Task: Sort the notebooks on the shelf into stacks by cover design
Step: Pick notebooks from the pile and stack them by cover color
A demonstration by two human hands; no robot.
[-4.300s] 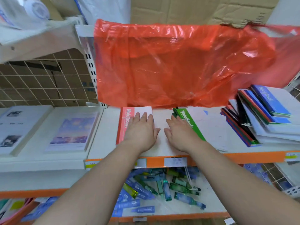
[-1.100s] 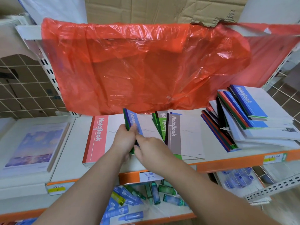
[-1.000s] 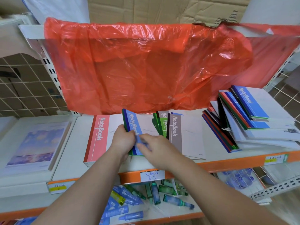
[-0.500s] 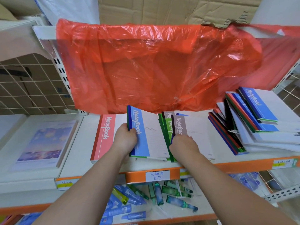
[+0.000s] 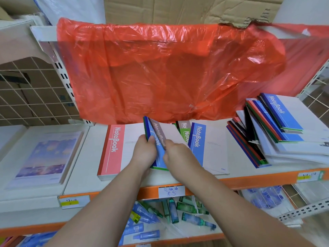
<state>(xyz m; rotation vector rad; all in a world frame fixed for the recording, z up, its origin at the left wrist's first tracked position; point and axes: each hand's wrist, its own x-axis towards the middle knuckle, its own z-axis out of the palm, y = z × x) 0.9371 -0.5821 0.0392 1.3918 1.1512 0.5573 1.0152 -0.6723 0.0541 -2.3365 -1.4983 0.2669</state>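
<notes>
The bundle of notebooks (image 5: pixel 147 129) stands tilted up between the two hands. The left hand (image 5: pixel 145 152) grips it by the spine side, and the right hand (image 5: pixel 178 155) pinches a grey-banded notebook (image 5: pixel 157 131) lying against its front; I cannot tell whether that one is going on or coming off. The sorting looks well short of half done. Just left of the left hand lies one tidy pink-banded stack (image 5: pixel 114 150), while just right of the right hand a mixed pile (image 5: pixel 197 138) shows a blue band over green and grey ones. Well beyond it slumps a fanned heap (image 5: pixel 267 136) of blue, red, green and black spines, seemingly untouched. All of these lie on the shelf (image 5: pixel 249 179). Far left of the hands, pastel-cover books (image 5: pixel 44 154) lie flat. Below the hands, the lower shelf (image 5: pixel 195 236) holds loose green and blue bottles (image 5: pixel 178 211). Above them hangs an orange plastic bag (image 5: pixel 160 68), its contents unreadable.
</notes>
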